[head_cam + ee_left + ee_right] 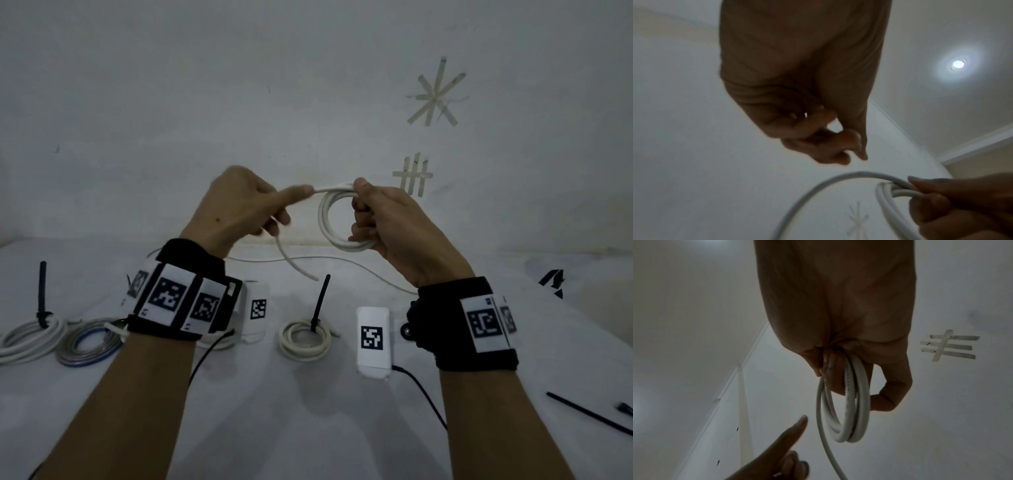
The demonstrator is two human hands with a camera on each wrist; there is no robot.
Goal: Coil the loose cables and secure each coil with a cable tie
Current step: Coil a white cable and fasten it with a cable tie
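My right hand (363, 209) is raised above the table and grips a small coil of white cable (322, 216) on its right side; in the right wrist view the coil (860, 402) hangs from the curled fingers (894, 386). My left hand (274, 205) is just left of it, index finger (294, 194) straight with its tip against the top strand, the other fingers curled on nothing. The cable's loose tail (294, 265) droops below the left hand. In the left wrist view the left hand (838, 146) is apart from the arc of cable (818, 186).
On the white table lie a tied white coil (305, 342) with an upright black tie (320, 301), two more coils at the left (27, 337) (89, 342), a loose white cable (342, 262), a loose black cable tie (589, 414) and marker boxes (372, 337).
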